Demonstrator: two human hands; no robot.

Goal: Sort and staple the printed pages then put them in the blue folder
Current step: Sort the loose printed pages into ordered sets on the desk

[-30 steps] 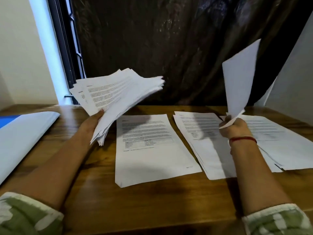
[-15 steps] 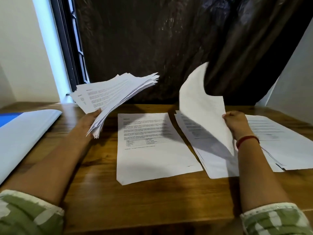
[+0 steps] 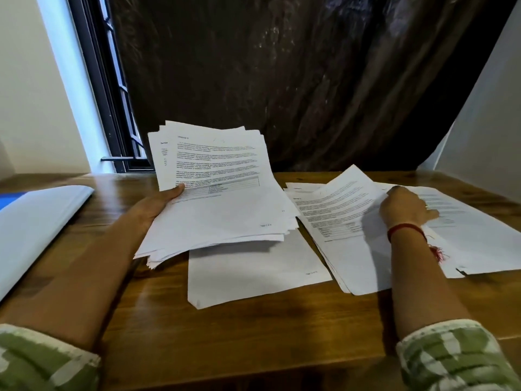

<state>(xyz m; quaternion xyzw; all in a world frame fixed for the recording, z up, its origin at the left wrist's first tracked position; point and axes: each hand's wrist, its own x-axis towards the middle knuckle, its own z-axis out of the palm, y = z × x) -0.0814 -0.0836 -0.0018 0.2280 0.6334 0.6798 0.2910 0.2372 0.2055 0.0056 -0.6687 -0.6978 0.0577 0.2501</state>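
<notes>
Sorting is under way but, as I judge it, far from finished. Take the middle pile [image 3: 363, 272] on the tabletop [image 3: 282, 334] as the marker. The right hand [image 3: 403, 210] is over its far right part, fingers [image 3: 394, 193] curled on the right edge of a loose sheet [image 3: 335, 204]. That sheet lies print-up on the pile with its far corner lifted, so it looks grasped, not let go.

Left of the middle pile, across a strip of bare wood, is a left pile [image 3: 253, 277] that seems only a sheet or so thick. On the other side is a right pile [image 3: 479, 238], its near edge overlapping the middle pile. A dark mark at its near corner is too small to identify.

Above the left pile, the left hand [image 3: 152, 204] grasps the unsorted stack [image 3: 222, 210], thumb on top and the other fingers hidden beneath. The stack is thick and fanned, and looks like the largest share of the pages.

The blue folder [image 3: 6, 201] is well left of the middle pile, at the frame's edge. Only a blue strip shows beyond a pale flap [image 3: 36, 221], and I cannot tell whether the flap belongs to it.

Three piles are begun; most pages remain to be dealt out. Nothing to staple with is in view, and stapling and filing both appear untouched
</notes>
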